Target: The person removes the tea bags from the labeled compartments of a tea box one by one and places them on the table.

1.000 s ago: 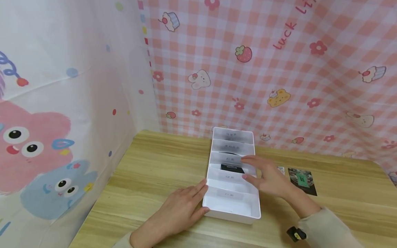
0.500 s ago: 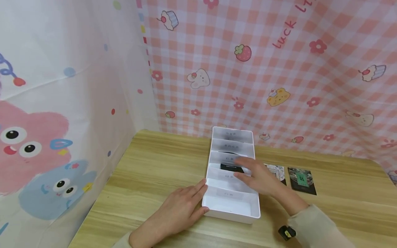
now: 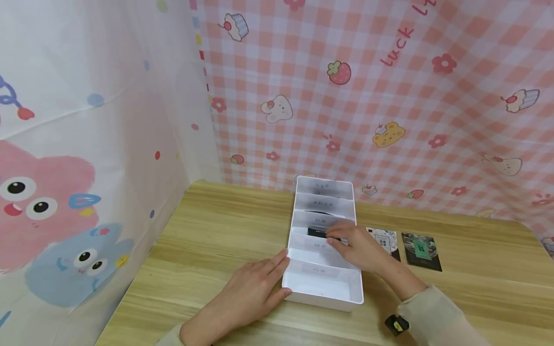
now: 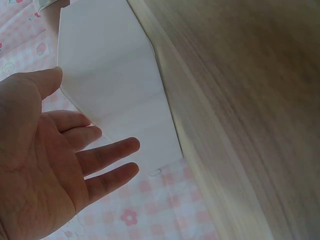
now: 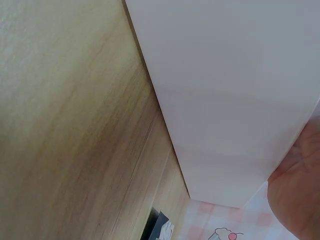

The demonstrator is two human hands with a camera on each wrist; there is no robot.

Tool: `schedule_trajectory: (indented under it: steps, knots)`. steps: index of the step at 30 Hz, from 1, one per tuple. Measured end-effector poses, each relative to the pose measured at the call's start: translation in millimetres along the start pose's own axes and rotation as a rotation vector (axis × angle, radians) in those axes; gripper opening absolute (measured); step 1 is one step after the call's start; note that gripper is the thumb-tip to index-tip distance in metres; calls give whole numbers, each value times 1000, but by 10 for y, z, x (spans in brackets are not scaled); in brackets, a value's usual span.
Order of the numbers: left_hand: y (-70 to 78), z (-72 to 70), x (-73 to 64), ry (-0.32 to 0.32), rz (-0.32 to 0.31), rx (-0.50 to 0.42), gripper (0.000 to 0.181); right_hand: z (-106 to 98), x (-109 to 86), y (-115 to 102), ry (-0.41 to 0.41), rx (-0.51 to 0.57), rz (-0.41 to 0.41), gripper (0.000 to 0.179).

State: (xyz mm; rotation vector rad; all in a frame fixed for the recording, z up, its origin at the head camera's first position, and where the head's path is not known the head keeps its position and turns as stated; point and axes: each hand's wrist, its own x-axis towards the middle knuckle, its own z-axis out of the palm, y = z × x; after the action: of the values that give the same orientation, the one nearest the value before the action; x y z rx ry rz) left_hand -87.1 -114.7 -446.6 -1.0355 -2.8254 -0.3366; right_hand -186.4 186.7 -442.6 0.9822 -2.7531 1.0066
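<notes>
"What's the left hand [image 3: 253, 288] doing?"

"Bracing, looks like: its fingers are fairly straight and a little spread, touching the near left side of the white box [image 3: 322, 303]. It isn't wrapped round anything."

"And the right hand [image 3: 361, 247]?"

"Reaching over the box's right edge with bent fingers, half spread. The tips are right at a black packet [image 3: 317, 232] in the middle compartment, but I can't tell from here whether they pinch it."

"So the packet's just left of those fingertips?"

"Yes, its right end is hidden by them. Nearer than the right hand's fingers there are two compartments, and two more beyond."

"Anything on its other side?"

"A black-and-white packet [image 3: 386, 242] just beside the hand on the tabletop [image 3: 207, 226], then a dark packet with a green label [image 3: 421, 251] farther right."
</notes>
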Motion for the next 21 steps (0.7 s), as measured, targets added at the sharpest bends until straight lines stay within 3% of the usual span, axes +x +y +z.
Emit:
schedule_trajectory:
  steps: [21]
  knots:
    - [3,-9,-3,-6,-3,-1,63,25,-15,7,-2,1,0,14]
